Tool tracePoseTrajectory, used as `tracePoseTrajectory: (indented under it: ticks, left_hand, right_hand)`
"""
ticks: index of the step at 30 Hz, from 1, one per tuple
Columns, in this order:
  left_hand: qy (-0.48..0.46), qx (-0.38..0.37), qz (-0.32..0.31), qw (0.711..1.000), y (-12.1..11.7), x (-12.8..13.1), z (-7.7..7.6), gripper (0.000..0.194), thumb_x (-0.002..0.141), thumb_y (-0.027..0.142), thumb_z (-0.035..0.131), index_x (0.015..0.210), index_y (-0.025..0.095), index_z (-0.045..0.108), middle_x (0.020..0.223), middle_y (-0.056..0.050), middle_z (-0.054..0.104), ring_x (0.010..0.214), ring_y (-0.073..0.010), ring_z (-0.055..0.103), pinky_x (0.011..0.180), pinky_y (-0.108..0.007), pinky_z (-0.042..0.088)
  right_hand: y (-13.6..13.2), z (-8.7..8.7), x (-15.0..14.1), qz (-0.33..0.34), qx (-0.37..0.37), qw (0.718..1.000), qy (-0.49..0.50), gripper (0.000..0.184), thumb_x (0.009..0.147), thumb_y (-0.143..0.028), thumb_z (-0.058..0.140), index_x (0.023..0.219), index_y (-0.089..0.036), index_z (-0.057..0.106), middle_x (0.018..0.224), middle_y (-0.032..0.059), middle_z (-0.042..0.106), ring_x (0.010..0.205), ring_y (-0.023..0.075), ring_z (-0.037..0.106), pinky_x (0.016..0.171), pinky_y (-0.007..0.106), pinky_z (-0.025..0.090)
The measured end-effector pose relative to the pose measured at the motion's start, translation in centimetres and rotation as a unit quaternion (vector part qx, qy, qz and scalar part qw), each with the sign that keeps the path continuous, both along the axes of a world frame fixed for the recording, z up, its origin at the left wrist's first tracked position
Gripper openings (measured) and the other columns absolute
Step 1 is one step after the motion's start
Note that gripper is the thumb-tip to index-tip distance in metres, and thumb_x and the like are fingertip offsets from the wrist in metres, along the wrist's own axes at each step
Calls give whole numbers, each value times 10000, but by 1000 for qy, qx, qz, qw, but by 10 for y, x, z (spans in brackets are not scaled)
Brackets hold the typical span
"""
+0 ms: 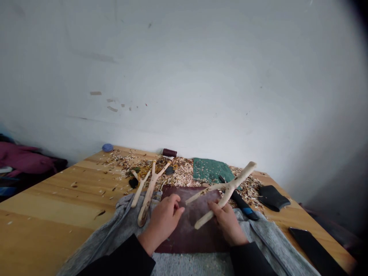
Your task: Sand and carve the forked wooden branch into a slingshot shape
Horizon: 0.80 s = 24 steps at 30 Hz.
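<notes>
My right hand [227, 222] grips a peeled, pale forked branch [229, 188] near its fork, with the thick end pointing up and right. One thinner prong reaches left toward my left hand [165, 218], which is loosely curled, thumb apart from the fingers, with nothing visible in it. Below both hands lies a dark red sheet [195, 239], dusty in the middle, that looks like sandpaper. It rests on a grey cloth [189, 264]. Left of my left hand, a larger Y-shaped wooden fork [149, 191] and a smaller wooden fork [140, 190] lie on the cloth.
Wood shavings [182, 172] cover the back of the wooden table [57, 207] by the wall. Among them are a green sheet [211, 168], a dark red roll [169, 152] and a black-and-blue handled tool [244, 207]. A black piece [273, 197] and a phone [319, 249] lie right.
</notes>
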<state>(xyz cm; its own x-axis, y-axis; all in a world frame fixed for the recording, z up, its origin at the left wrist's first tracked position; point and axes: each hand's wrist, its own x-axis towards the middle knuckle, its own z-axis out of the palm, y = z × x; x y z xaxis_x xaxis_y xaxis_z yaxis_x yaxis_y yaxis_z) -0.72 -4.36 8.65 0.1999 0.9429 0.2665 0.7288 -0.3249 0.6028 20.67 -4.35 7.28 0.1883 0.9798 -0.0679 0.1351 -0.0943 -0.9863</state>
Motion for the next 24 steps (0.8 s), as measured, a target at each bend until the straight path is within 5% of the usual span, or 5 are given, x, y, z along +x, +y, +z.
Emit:
tracePoseTrajectory:
  ticks: [5, 13, 20, 24]
  left_hand:
    - [91, 21, -43, 995, -6, 0, 0, 388, 736, 345, 684, 1083, 194, 597, 1104, -84, 641, 1077, -273, 550, 962, -406, 389]
    - [152, -2, -80, 985, -12, 1, 1, 375, 735, 395, 706, 1036, 185, 628, 1138, -82, 629, 1102, -294, 526, 1011, -458, 328]
    - [160, -8, -75, 984, -10, 3, 1, 373, 713, 383, 737, 1006, 178, 633, 1125, -94, 637, 1102, -311, 528, 996, -473, 340]
    - [159, -4, -80, 984, -9, 2, -1, 383, 722, 386, 730, 1029, 182, 627, 1143, -92, 631, 1100, -305, 530, 994, -472, 338]
  right_hand:
    - [6, -2, 10, -30, -16, 997, -69, 372, 703, -521, 624, 579, -231, 427, 402, -59, 405, 369, 97, 375, 369, 230, 243]
    - [4, 5, 7, -49, -41, 991, -118, 433, 788, -509, 562, 498, -236, 392, 375, -37, 424, 321, 86, 378, 335, 215, 250]
    - [-7, 4, -10, 60, -51, 989, -124, 459, 837, -513, 498, 491, -227, 404, 341, -46, 405, 280, 73, 338, 313, 204, 226]
    - [5, -2, 5, -17, -43, 984, -172, 386, 840, -455, 528, 547, -223, 432, 369, -39, 452, 309, 92, 409, 342, 207, 285]
